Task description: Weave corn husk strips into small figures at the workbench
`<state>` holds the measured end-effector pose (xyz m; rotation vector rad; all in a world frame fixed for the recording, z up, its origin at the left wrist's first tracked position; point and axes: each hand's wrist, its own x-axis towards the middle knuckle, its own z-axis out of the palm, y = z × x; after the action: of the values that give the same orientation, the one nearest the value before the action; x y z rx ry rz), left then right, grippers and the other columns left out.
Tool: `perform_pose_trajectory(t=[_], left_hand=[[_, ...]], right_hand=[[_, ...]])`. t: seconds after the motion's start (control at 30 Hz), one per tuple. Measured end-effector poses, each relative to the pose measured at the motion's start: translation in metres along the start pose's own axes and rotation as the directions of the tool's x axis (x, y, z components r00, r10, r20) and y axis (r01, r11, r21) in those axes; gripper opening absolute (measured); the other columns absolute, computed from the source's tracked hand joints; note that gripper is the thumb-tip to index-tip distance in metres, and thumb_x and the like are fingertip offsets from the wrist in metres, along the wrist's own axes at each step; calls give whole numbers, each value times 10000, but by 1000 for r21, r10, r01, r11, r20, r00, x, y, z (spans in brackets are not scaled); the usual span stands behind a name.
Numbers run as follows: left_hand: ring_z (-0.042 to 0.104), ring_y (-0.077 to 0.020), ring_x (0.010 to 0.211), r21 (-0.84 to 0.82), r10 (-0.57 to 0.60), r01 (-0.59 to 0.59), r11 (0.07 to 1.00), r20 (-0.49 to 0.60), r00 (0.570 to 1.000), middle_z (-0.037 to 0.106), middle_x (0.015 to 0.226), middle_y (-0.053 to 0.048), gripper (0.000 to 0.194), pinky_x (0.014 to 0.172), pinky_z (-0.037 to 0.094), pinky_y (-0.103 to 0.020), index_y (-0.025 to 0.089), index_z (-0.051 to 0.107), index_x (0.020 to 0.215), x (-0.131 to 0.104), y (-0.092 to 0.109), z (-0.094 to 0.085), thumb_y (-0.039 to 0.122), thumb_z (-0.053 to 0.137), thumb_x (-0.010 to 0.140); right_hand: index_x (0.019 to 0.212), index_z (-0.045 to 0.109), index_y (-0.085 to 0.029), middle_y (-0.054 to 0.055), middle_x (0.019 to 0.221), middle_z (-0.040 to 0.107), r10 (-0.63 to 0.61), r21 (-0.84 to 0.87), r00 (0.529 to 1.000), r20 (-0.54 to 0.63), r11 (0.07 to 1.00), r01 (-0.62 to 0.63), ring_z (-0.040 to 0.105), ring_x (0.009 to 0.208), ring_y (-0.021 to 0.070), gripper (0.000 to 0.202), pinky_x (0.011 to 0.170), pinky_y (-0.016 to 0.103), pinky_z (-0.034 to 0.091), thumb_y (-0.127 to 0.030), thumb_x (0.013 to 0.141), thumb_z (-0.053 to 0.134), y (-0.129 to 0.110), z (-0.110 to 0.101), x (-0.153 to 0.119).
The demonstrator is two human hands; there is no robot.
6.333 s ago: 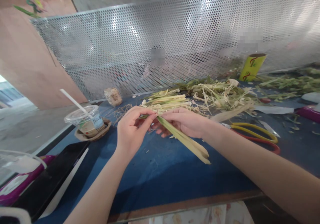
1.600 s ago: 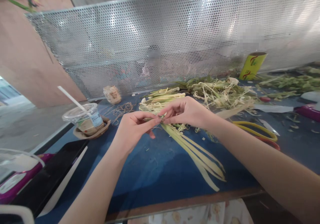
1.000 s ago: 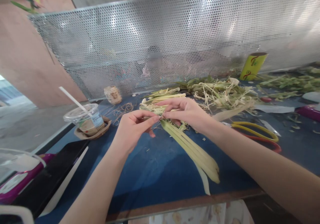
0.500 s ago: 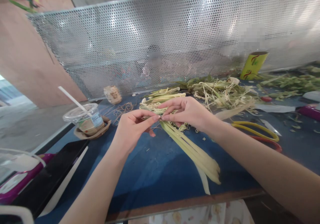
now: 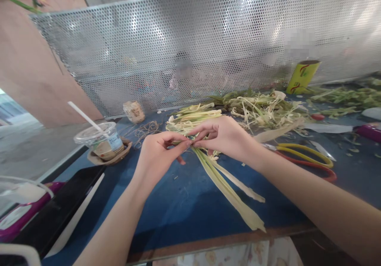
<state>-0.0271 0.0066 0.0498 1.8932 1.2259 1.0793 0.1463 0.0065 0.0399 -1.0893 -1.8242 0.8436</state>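
Observation:
My left hand (image 5: 160, 151) pinches the upper end of some long, pale green leaf strips (image 5: 228, 188) between thumb and fingers. Right beside it, my right hand (image 5: 218, 133) is closed on the same end, thumb and fingertips pressed together. The strips hang down to the right over the blue table (image 5: 166, 206), one lying apart from the others. What exactly lies between the fingertips is hidden. Just behind my hands is a pile of similar pale strips (image 5: 199, 115). A tangle of brown twine (image 5: 147, 131) lies left of my left hand.
Scissors with yellow and red handles (image 5: 312, 171) lie by my right forearm, near a knife (image 5: 327, 128). Shredded leaves (image 5: 268, 109) are heaped at the back, near a yellow tube (image 5: 303, 76). At left stand a lidded cup (image 5: 104, 143) and a black phone or tablet (image 5: 65, 206).
The hanging strips have spread apart; one narrow strip now points farther right and the wide one reaches lower. Both hands stay together at nearly the same place.

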Motion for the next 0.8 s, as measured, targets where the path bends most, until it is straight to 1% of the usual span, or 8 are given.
perform_pose_trajectory(t=[0.07,0.17,0.27,0.4,0.53,0.6,0.73,0.8], left_hand=[[554,-90,377,12,7,-7,1000,-10,1000,668,652,-1,86,414,469,-196,168,677,672,0,-1,0,250,663,651],[555,-88,373,31,2,-2,1000,-16,1000,666,649,4,81,417,462,-194,168,674,675,0,-1,1,244,660,652],[554,-85,361,49,-15,15,999,-8,1000,664,642,8,81,415,452,-193,171,679,683,0,0,1,244,660,653],[560,-84,360,63,-47,47,997,5,999,666,655,7,92,414,445,-188,166,680,687,0,2,1,251,658,660],[561,-85,356,72,-68,67,995,20,997,662,644,7,112,411,438,-183,158,676,681,0,3,1,267,653,669],[563,-84,362,57,-71,69,996,29,997,657,644,9,120,415,444,-181,158,675,693,-1,2,0,274,654,670],[582,-90,402,42,-27,25,999,39,999,652,671,7,131,455,477,-194,157,670,719,0,0,0,279,650,674],[583,-89,409,43,3,-4,999,31,1000,655,689,3,126,468,490,-199,154,665,709,-1,0,0,275,651,674]], right_hand=[[893,667,-175,31,750,693,-58,-60,998,-23,997,57,617,551,123,211,459,218,478,-125,703,591,1,2,-1],[840,666,-188,6,743,693,-208,-206,976,-59,960,192,627,628,126,166,542,223,470,-120,711,586,1,5,-4],[828,653,-189,6,748,692,-295,-354,955,-35,897,264,624,667,135,138,606,239,452,-128,726,584,-1,5,-6],[832,639,-187,8,736,685,-297,-421,955,19,864,277,623,693,148,125,608,241,428,-132,748,566,-3,5,-7],[856,639,-196,11,762,682,-282,-472,959,17,843,257,619,709,151,125,601,235,419,-165,766,558,-4,6,-8],[861,635,-192,12,767,680,-295,-476,956,11,839,264,617,706,146,129,600,231,422,-163,775,544,-5,7,-10],[851,625,-181,-1,752,675,-332,-458,943,-14,841,289,613,675,122,159,597,215,430,-93,760,528,-7,6,-12],[836,628,-178,-6,741,674,-340,-449,940,-19,843,296,613,669,114,151,600,211,437,-87,752,541,-8,5,-13]])
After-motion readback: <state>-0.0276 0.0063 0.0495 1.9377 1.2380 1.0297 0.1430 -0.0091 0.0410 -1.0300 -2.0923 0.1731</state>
